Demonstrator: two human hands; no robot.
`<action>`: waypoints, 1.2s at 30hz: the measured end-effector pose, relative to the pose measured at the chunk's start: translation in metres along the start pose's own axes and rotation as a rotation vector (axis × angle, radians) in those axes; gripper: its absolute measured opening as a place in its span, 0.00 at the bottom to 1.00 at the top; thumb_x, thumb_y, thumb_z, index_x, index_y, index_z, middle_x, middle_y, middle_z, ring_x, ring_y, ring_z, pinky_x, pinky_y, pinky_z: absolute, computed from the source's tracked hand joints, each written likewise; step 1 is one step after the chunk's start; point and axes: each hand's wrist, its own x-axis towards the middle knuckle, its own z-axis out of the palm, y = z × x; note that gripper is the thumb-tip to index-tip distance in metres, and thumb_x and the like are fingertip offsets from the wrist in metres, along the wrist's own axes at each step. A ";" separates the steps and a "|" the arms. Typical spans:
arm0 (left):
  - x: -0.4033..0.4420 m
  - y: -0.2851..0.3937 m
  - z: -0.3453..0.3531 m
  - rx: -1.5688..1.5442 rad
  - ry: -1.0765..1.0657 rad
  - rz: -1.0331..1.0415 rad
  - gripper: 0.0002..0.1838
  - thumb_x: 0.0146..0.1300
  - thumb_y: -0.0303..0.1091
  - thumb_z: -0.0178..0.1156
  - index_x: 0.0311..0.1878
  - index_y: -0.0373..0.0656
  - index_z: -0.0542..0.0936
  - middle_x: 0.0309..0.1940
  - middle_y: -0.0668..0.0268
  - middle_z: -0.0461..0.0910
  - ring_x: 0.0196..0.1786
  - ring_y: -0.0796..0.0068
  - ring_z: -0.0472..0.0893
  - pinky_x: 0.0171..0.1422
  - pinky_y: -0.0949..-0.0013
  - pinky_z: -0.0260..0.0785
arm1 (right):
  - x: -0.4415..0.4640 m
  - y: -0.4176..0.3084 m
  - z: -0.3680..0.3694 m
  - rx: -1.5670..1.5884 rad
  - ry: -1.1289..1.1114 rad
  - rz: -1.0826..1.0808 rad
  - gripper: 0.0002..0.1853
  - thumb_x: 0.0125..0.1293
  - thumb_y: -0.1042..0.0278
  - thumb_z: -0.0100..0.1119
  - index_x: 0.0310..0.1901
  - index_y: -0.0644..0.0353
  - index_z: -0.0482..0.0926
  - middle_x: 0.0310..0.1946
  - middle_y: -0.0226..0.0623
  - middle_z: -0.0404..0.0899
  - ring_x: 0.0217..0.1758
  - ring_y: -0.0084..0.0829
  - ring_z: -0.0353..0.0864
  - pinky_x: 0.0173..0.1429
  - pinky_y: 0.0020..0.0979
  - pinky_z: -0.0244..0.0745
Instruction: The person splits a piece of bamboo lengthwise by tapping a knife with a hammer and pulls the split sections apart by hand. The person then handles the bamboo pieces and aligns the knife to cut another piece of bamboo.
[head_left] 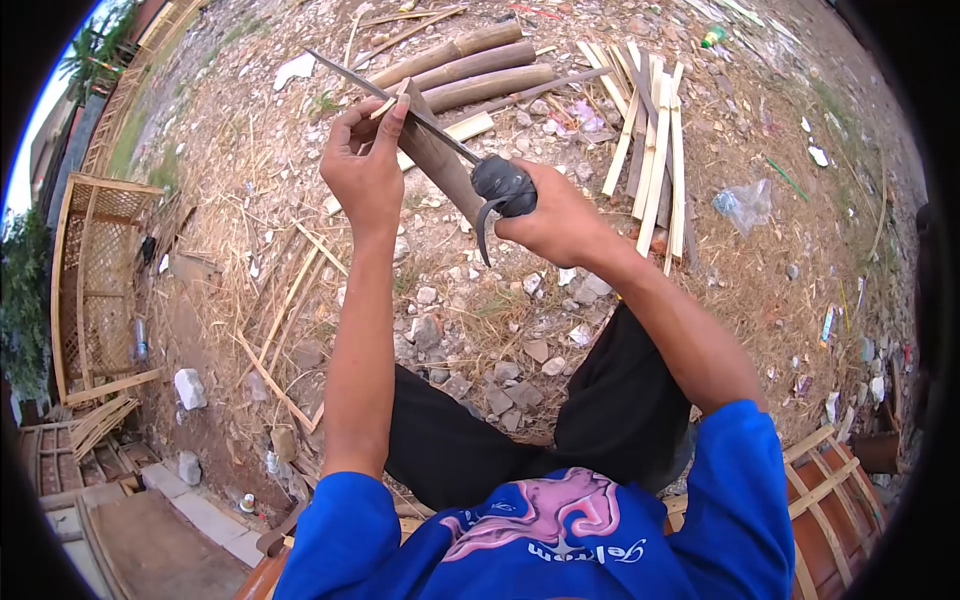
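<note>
My right hand is closed around the black-wrapped handle of a long knife. A loose black strap hangs from the handle. The thin dark blade slants up and left, passing close by my left hand. Between the thumb and fingers of that hand shows the pale end of a bamboo strip; the rest of the strip is hidden. Just beneath the blade is a thick brownish bamboo piece. I cannot tell whether my left hand touches it.
Several bamboo lengths lie ahead on stony ground. Pale split strips are piled to their right, near a clear plastic bag. More strips and a woven bamboo frame are at left. Stones lie before my knees.
</note>
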 end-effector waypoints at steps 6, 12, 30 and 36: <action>0.004 -0.006 -0.015 0.050 0.027 -0.012 0.17 0.60 0.34 0.75 0.45 0.35 0.81 0.35 0.64 0.86 0.38 0.81 0.82 0.44 0.77 0.73 | 0.003 -0.002 0.015 -0.093 0.081 -0.037 0.19 0.52 0.69 0.68 0.47 0.62 0.78 0.36 0.47 0.84 0.40 0.37 0.84 0.49 0.38 0.76; -0.002 0.001 -0.014 0.139 0.062 -0.069 0.17 0.58 0.36 0.77 0.43 0.35 0.83 0.29 0.67 0.83 0.32 0.83 0.79 0.37 0.76 0.71 | 0.009 -0.004 0.007 -0.370 0.089 0.060 0.23 0.52 0.66 0.68 0.51 0.61 0.75 0.35 0.55 0.83 0.42 0.51 0.84 0.48 0.43 0.77; -0.009 -0.018 -0.035 -0.032 -0.027 0.107 0.11 0.66 0.30 0.69 0.47 0.34 0.83 0.36 0.62 0.86 0.39 0.79 0.84 0.46 0.76 0.76 | 0.011 0.020 0.003 -0.006 -0.160 0.156 0.19 0.52 0.71 0.64 0.49 0.60 0.77 0.25 0.29 0.76 0.21 0.21 0.74 0.26 0.28 0.70; -0.006 -0.021 -0.046 -0.092 -0.142 0.102 0.12 0.64 0.27 0.70 0.48 0.33 0.82 0.39 0.59 0.87 0.42 0.77 0.85 0.49 0.76 0.78 | 0.012 0.025 -0.007 -0.137 -0.206 0.137 0.24 0.53 0.65 0.67 0.53 0.60 0.81 0.33 0.37 0.84 0.33 0.30 0.81 0.42 0.33 0.75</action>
